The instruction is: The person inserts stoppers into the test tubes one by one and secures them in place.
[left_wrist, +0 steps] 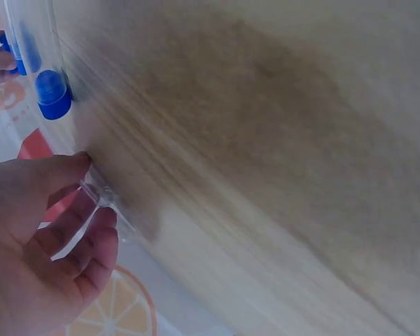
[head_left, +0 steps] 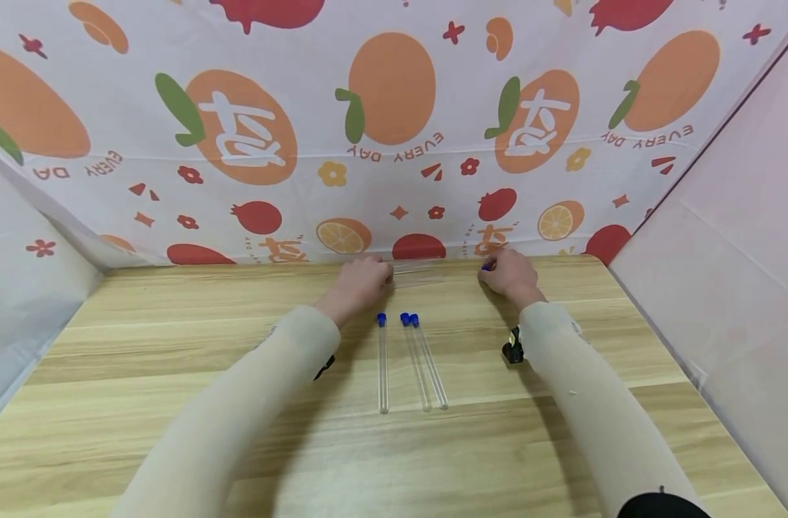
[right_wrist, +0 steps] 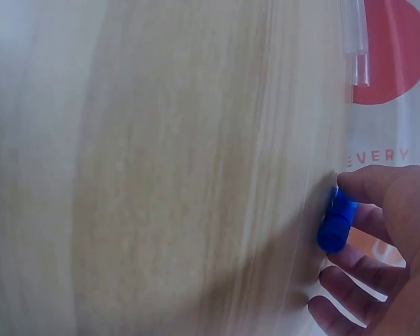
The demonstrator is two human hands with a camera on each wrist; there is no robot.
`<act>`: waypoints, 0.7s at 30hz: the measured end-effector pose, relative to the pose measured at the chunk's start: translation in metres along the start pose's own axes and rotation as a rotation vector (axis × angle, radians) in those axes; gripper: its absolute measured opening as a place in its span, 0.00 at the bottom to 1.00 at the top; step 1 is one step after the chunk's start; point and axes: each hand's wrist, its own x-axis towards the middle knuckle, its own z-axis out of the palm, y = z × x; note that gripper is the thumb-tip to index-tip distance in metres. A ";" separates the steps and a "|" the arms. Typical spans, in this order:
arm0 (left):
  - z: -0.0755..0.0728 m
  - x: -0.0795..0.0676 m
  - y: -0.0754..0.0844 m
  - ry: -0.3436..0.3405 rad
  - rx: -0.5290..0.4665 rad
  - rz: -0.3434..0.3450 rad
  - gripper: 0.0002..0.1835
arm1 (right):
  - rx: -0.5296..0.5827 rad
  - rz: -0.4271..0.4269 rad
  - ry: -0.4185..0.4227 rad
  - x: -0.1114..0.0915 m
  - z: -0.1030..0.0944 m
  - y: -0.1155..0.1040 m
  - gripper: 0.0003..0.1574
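At the table's back edge my left hand (head_left: 361, 284) pinches the end of a clear test tube (left_wrist: 106, 197) between thumb and fingers. Uncapped clear tubes (head_left: 418, 272) lie there, pointing right; their exact number is hard to tell. Further right, my right hand (head_left: 512, 275) holds a blue cap (right_wrist: 334, 231) between thumb and fingertips, close to the table. Whether a second cap is behind it cannot be told. Nearer me lie three tubes with blue caps: one tube (head_left: 383, 367) on the left, and a pair, one tube (head_left: 417, 367) beside another tube (head_left: 432, 367).
The wooden table (head_left: 530, 446) ends at a hanging cloth (head_left: 394, 194) with fruit prints, just behind both hands. A pale side wall (head_left: 724, 237) stands on the right. Black wrist gear (head_left: 513, 348) sits under the right forearm. A dark round object (head_left: 662, 506) shows at the bottom right.
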 end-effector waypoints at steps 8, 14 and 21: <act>0.004 0.003 0.001 -0.009 -0.007 -0.008 0.10 | 0.009 -0.002 0.004 0.002 0.002 -0.001 0.15; 0.003 0.005 0.005 -0.029 -0.028 -0.006 0.10 | 0.011 -0.025 0.017 0.001 -0.002 -0.002 0.17; 0.006 0.007 0.011 -0.039 -0.021 -0.021 0.10 | 0.031 -0.053 0.036 -0.002 -0.008 -0.006 0.21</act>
